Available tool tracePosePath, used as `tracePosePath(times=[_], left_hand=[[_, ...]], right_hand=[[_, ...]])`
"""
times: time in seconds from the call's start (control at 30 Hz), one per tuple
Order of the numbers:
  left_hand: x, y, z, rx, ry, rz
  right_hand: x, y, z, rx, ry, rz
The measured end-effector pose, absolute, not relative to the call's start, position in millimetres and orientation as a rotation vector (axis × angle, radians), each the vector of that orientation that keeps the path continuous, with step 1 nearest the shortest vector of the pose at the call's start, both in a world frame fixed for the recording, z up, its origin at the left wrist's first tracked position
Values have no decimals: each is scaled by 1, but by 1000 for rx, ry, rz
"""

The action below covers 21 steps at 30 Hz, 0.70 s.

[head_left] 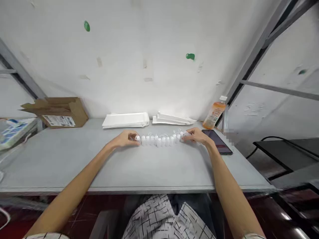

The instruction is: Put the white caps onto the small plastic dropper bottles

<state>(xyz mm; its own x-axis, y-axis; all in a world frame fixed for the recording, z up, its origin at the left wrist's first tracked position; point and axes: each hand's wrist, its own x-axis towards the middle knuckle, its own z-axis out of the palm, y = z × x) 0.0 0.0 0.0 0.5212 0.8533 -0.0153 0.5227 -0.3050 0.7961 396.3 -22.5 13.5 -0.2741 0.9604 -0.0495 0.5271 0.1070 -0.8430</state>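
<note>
A row of several small white cylinders (159,142) with rounded tops and thin white loops stands on the grey table, slightly bowed at its right end. My left hand (124,138) is at the left end, thumb and fingers closed around the end cylinder (138,138). At the opposite end, my right hand (196,135) has its fingers closed about the last white pieces (181,134), which it partly covers. The cylinders stand close together, side by side.
Two stacks of flat white sheets or bags (126,120) (171,119) lie along the wall. An orange drink bottle (214,114) leans at the back right, near a dark phone or tablet (218,142). An opened cardboard box (59,113) sits at the back left.
</note>
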Motion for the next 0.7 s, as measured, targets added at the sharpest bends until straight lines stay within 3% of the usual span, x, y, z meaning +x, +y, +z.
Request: tracePosePath(times=[0.7], left_hand=[[0,-10,9,2063,1102,425]], right_hand=[[405,-43,14,-1495,-1808,1158]])
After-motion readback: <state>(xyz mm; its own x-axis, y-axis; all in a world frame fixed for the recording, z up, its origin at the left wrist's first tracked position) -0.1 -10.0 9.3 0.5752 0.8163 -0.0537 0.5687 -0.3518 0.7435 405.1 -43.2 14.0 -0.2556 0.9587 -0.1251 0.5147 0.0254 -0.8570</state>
